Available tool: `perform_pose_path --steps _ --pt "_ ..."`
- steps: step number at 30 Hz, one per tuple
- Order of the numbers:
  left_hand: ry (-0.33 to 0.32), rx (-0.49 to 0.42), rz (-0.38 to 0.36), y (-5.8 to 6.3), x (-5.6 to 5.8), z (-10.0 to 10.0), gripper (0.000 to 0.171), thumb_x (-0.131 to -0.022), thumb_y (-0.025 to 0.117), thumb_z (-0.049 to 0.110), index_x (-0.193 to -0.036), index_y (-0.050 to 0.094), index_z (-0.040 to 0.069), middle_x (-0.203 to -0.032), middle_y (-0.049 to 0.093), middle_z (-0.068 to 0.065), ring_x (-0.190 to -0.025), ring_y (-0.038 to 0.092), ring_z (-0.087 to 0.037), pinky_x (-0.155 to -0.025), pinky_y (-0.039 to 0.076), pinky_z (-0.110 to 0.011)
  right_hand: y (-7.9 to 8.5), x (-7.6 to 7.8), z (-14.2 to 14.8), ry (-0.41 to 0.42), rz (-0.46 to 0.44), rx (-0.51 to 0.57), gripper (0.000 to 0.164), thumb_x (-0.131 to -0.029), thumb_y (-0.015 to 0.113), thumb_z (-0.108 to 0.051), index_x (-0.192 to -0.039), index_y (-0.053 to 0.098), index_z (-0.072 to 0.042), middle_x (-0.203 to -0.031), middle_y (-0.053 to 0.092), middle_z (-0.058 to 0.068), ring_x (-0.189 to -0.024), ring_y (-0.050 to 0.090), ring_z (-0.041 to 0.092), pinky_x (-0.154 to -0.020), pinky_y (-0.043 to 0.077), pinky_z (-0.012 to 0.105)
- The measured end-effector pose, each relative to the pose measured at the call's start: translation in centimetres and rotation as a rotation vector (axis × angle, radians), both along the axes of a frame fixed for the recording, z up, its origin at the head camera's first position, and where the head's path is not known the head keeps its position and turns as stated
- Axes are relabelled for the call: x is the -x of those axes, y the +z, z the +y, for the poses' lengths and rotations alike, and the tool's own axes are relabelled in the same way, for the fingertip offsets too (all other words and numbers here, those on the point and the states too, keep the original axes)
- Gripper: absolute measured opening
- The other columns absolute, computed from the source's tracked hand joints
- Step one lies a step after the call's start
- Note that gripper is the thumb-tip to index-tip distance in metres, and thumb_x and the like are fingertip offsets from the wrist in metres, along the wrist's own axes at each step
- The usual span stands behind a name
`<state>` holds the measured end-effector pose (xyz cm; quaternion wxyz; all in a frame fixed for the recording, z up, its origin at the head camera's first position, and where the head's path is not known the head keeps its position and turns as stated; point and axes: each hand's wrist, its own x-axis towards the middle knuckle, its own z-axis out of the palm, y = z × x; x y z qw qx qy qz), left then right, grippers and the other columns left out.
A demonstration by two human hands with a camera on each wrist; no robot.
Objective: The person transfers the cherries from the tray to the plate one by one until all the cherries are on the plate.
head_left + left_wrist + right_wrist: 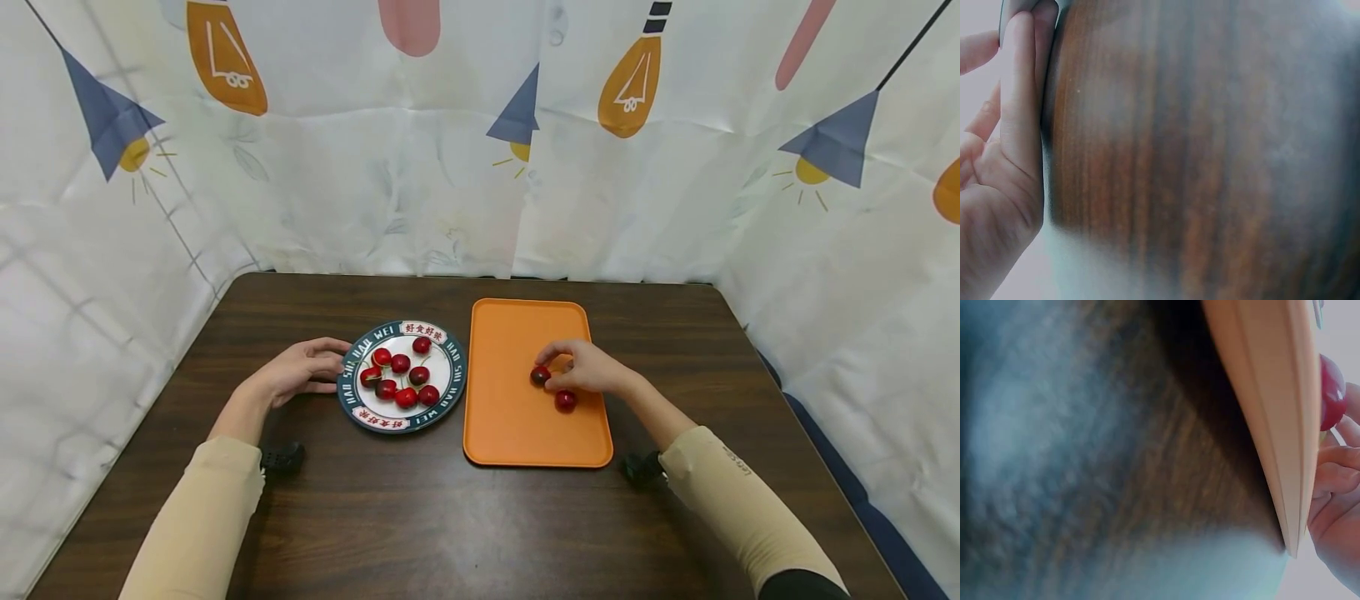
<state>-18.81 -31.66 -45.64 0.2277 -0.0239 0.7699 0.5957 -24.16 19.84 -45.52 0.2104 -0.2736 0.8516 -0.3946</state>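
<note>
Fingers of my left hand [303, 368] lie against the left rim of a round plate [347, 404] with a dark blue lettered border. In the left wrist view the left hand [1013, 137] shows straight fingers at that rim. Several red cherries [406, 397] with thin stems lie on the plate's white middle. Over the orange tray [525, 442], my right hand [585, 367] pinches a dark red cherry [540, 376] between thumb and fingertips. A second cherry [566, 401] sits on the tray beneath that hand. The right wrist view shows a cherry [1333, 392] above the tray's edge.
Plate and tray stand side by side on a dark wood-grain table [375, 517], a narrow gap between them. A white printed curtain [450, 192] hangs behind the table and along both sides. Dark wrist straps [283, 457] sit near both sleeves.
</note>
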Motion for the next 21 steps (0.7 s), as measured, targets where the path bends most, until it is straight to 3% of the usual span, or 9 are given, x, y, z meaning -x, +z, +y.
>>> perform_pose_path --steps 8,16,21 --pt "-0.002 -0.002 0.001 -0.09 -0.07 -0.07 0.059 -0.105 0.059 0.018 -0.155 0.035 -0.001 -0.132 0.053 -0.022 -0.106 0.064 -0.023 -0.090 0.059 -0.038 -0.02 -0.23 -0.50 -0.006 -0.001 0.013 0.032 -0.088 0.083 -0.018 -0.117 0.072 -0.013 -0.112 0.066 0.003 -0.096 0.056 0.024 -0.076 0.049 0.035" --pt "0.004 0.006 0.004 -0.10 -0.10 -0.02 0.059 -0.105 0.059 0.019 -0.155 0.034 -0.001 -0.133 0.053 -0.023 -0.105 0.064 -0.023 -0.090 0.059 -0.038 -0.14 -0.27 -0.82 -0.008 0.018 0.009 0.035 -0.089 0.082 -0.019 -0.121 0.071 -0.014 -0.114 0.067 0.001 -0.102 0.056 0.024 -0.083 0.049 0.039" --pt "0.002 0.003 0.005 -0.15 -0.08 -0.10 0.059 -0.105 0.059 0.018 -0.155 0.034 -0.001 -0.133 0.053 -0.023 -0.106 0.064 -0.023 -0.090 0.059 -0.038 -0.16 -0.25 -0.93 -0.028 0.007 -0.007 0.031 -0.088 0.083 -0.020 -0.117 0.073 -0.017 -0.112 0.067 0.000 -0.090 0.057 0.025 -0.074 0.049 0.038"
